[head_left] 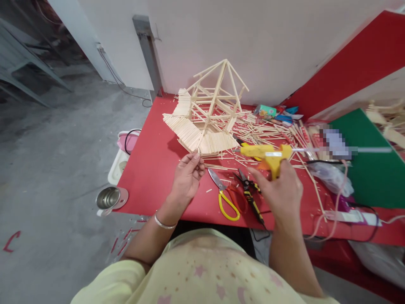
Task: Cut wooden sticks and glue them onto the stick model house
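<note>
A model house frame of thin wooden sticks [212,107] stands on a red table [152,169], with slatted stick panels [190,133] around its base. My left hand [187,177] is closed, pinching a thin stick upright at the front edge of a panel. My right hand [280,192] grips a yellow glue gun [265,154], its nozzle pointing left toward the panel. Yellow-handled scissors [224,196] and black-and-yellow cutters [249,194] lie on the table between my hands.
Loose sticks [268,133] litter the table behind the gun. A green sheet [370,164], a plastic bag and cables lie at the right. A metal cup [107,197] and a pink-white container [125,152] sit on the concrete floor at the left.
</note>
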Demonstrator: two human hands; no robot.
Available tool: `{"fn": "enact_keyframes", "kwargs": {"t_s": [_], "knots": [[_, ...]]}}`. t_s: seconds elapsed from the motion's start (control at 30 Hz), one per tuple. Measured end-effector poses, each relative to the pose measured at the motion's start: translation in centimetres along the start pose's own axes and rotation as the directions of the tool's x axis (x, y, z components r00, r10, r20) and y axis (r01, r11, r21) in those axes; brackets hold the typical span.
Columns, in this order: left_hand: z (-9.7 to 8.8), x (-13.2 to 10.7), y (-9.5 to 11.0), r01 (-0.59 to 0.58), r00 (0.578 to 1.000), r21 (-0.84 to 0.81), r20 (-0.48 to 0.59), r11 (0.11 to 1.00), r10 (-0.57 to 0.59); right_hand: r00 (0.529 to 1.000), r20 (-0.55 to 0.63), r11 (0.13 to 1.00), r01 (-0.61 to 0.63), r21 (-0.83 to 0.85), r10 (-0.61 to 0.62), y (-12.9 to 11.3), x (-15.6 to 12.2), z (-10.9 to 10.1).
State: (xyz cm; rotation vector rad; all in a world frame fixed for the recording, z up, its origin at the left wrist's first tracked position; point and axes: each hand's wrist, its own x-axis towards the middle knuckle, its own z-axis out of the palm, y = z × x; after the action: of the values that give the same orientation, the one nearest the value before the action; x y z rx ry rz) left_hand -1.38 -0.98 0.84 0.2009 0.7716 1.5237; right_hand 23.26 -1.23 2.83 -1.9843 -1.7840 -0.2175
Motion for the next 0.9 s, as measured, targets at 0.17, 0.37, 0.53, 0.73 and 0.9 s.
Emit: {"fn": "enact_keyframes", "kwargs": {"t_s": [0.17, 0.37, 0.53, 0.73, 0.9], "knots": [[-0.2, 0.0, 0.0, -0.01, 1.0, 0.038, 0.003, 0.999, 0.01, 0.923, 0.189, 0.942, -0.331, -0.057, 0.336, 10.7, -2.6, 2.1], [-0.2, -0.4, 0.1, -0.039, 0.999, 0.075, -0.02, 0.996, 0.04, 0.939, 0.128, 0.941, -0.297, -0.165, 0.319, 12.5, -2.9, 4.0], [0.1, -0.9, 0.3, -0.042, 0.999, 0.097, -0.025, 0.994, 0.045, 0.942, -0.243, 0.944, 0.277, 0.178, -0.23, 1.2, -2.5, 1.4], [0.0, -1.4, 0.6, -0.062, 0.998, 0.108, -0.017, 0.992, 0.064, 0.756, -0.361, 0.624, 0.654, 0.428, -0.545, -10.6, -1.0, 1.5], [-0.4, -1.4, 1.0, -0.058, 0.998, 0.123, 0.019, 0.991, 0.056, 0.749, -0.353, 0.607, 0.662, 0.439, -0.561, -12.0, -0.6, 3.3]]}}
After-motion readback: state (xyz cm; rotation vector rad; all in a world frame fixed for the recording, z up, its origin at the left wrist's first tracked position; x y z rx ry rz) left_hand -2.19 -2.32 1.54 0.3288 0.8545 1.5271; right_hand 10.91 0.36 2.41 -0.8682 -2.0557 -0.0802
